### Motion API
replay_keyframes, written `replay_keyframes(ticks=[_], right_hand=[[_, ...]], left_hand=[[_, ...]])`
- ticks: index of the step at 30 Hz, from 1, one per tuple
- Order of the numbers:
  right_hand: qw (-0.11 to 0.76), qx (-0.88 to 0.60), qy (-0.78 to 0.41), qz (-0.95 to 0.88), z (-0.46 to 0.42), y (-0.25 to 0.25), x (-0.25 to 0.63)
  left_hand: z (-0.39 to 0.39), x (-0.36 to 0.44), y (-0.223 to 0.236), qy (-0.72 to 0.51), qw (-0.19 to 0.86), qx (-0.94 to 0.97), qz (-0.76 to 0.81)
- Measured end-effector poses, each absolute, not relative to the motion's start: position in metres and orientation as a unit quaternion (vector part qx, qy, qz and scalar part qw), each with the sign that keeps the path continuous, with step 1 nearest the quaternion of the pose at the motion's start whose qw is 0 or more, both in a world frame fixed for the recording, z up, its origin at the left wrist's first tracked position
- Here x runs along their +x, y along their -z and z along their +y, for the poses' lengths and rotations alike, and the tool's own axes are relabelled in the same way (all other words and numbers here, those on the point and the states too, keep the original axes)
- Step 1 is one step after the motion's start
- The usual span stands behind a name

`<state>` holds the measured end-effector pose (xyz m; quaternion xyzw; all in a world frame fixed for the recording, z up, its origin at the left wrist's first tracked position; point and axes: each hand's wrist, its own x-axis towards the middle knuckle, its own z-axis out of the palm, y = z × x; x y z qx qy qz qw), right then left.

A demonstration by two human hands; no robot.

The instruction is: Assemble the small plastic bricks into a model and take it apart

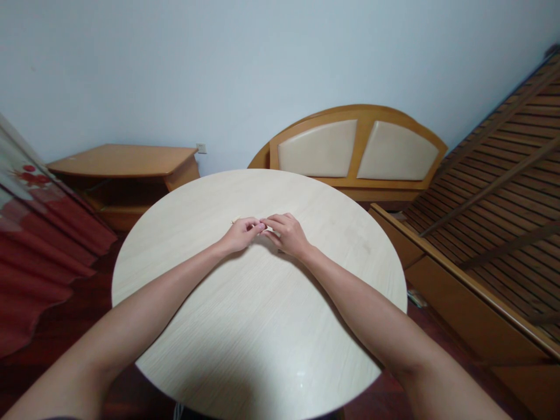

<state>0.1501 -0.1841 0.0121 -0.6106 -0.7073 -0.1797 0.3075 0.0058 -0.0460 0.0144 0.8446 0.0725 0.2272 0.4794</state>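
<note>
Above the middle of a round pale wood-grain table (262, 326), my two hands meet at the fingertips. My left hand (242, 233) is closed, its thumb and fingers pinched together and pointing right. A thin pale tip (235, 221) shows just behind its knuckles; its kind is too small to tell. My right hand (289, 234) curls inward from the other side, fingertips touching or nearly touching the left thumb. Whatever lies between the fingertips is hidden, apart from a tiny dark reddish spot that I cannot make out.
A low wooden cabinet (126, 160) stands behind on the left, beside a red and white curtain (39, 256). A padded headboard (319, 149) leans by the wall. On the right is a bed frame (455, 280) with a slatted wooden panel (511, 175).
</note>
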Motion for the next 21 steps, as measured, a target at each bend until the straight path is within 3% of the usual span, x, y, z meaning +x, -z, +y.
replay_keyframes(ticks=[21], right_hand=[[0.336,-0.577,0.202,-0.717,-0.1808,-0.0020,0.1542]], left_hand=[[-0.0498,0.0029,-0.0184,-0.214,0.484,0.840,0.119]])
